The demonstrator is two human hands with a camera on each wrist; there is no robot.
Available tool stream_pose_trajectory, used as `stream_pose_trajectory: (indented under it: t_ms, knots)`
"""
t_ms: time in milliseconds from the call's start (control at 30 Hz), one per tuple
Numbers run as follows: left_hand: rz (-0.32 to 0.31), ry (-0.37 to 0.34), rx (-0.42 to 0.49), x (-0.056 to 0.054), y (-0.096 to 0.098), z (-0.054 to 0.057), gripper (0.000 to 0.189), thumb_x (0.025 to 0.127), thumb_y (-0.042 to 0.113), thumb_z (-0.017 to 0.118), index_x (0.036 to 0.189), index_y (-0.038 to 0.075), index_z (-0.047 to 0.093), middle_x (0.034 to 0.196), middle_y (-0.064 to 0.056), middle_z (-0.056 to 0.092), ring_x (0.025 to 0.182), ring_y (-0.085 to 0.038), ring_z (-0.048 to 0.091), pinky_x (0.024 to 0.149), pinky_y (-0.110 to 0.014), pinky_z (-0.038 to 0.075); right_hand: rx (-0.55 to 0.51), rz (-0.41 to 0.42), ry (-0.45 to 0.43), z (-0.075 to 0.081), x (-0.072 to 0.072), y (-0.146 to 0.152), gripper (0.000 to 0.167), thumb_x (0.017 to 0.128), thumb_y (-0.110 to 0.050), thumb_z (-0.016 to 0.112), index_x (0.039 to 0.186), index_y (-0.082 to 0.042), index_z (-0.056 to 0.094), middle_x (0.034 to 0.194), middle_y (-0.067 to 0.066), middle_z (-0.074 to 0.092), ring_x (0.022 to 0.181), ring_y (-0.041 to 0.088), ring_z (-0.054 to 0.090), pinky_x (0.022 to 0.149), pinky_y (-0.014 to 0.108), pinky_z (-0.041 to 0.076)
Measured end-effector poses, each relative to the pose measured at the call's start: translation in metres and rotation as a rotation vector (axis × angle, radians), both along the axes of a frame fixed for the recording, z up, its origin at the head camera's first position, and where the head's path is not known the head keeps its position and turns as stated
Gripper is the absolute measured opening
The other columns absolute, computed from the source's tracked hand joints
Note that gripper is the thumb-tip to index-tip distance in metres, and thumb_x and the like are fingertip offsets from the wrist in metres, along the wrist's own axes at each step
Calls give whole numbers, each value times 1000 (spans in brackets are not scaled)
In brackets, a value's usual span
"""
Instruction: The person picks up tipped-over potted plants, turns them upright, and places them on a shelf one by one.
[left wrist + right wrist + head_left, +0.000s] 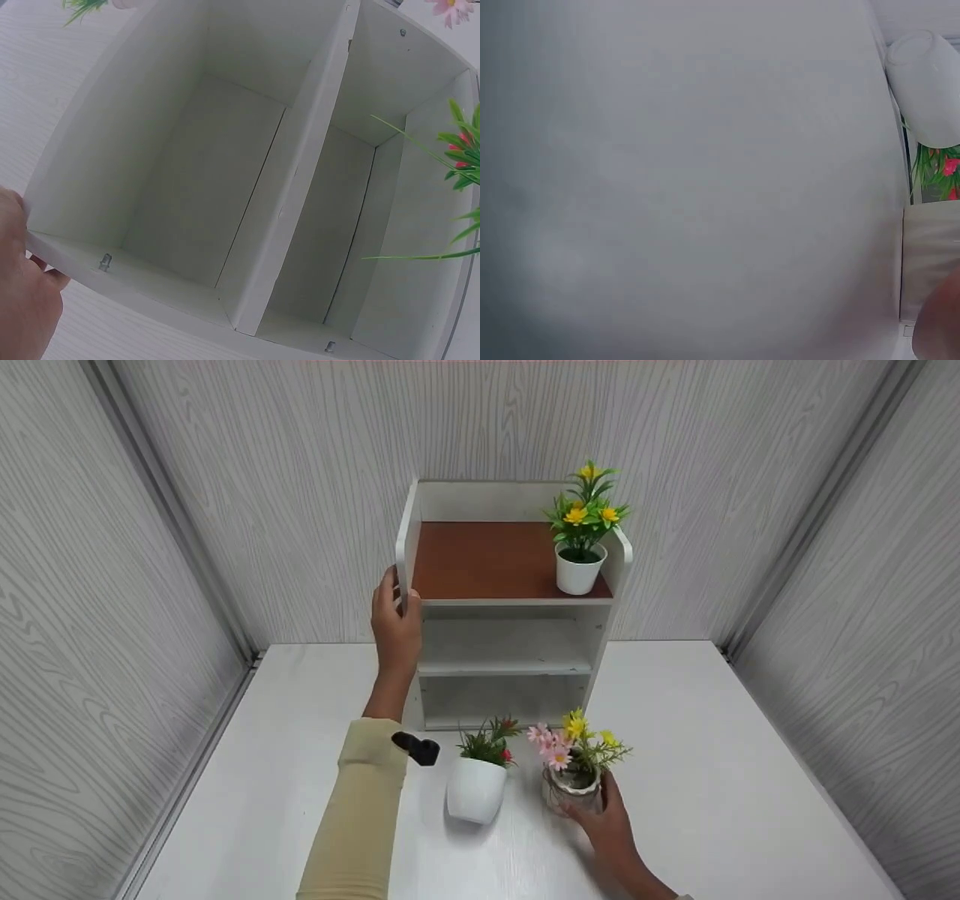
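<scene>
My left hand (397,626) grips the left side panel of a small white shelf unit (517,666) with a brown top board, thumb on the inner face and fingers outside. In the left wrist view this hand (26,285) holds the panel's edge beside the compartments. My right hand (611,817) holds a jar-like pot with pink and yellow flowers (574,780), thumb and fingers on either side, down in front of the shelf. Left of it, a white pot with a red-flowered plant (478,787) is on the table.
A white-potted plant with yellow flowers (577,574) stands at the right of the brown top board (487,559). The white table (712,780) reaches back to wood-patterned panels (300,472) around it. A pale surface (705,180) fills most of the right wrist view.
</scene>
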State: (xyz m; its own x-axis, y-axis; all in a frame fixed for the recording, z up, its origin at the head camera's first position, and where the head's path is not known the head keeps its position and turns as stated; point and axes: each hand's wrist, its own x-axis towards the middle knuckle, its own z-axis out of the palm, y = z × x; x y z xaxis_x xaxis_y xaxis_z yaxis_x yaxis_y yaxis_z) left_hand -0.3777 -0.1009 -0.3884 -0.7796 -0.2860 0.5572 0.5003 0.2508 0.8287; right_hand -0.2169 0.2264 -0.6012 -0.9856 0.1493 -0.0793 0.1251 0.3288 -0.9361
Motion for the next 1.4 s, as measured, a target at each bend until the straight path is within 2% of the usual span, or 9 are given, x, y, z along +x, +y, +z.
stream_pose_trajectory:
  t_ms: [333, 833, 1033, 1267, 1400]
  knots:
    - [3, -1, 2, -1, 0, 0, 54, 106, 26, 48, 157, 13, 34, 146, -9, 46, 136, -21, 47, 109, -40, 46, 13, -30, 90, 5, -9, -7, 111, 77, -50, 85, 159, -10, 21, 162, 18, 29, 152, 36, 25, 121, 54, 25]
    - [8, 1, 2, -1, 0, 2, 54, 106, 26, 48, 157, 12, 34, 145, -10, 47, 136, -21, 48, 110, -39, 46, 53, -67, 150, 0, -13, -7, 99, 77, -42, 87, 153, -6, 35, 153, 20, 43, 144, 38, 38, 117, 55, 33]
    - [-4, -4, -6, -2, 0, -1, 55, 107, 28, 47, 158, 12, 32, 147, -10, 44, 137, -21, 46, 111, -38, 44, 43, -97, 173, 1, -14, -9, 97, 73, -47, 89, 148, -8, 42, 146, 16, 51, 138, 35, 46, 113, 54, 39]
    - [-5, -5, -10, -3, -1, -1, 54, 107, 28, 47, 158, 14, 32, 146, -8, 45, 137, -20, 46, 111, -37, 44, 49, -117, 203, 10, -15, -10, 94, 73, -47, 89, 146, -7, 44, 143, 16, 52, 135, 34, 50, 109, 53, 44]
    - [-3, -5, -11, -4, -2, -1, 55, 107, 28, 47, 157, 12, 32, 147, -9, 45, 137, -21, 46, 111, -38, 44, 31, -117, 213, 26, -14, -12, 94, 73, -46, 90, 146, -7, 44, 143, 15, 53, 136, 33, 49, 109, 52, 44]
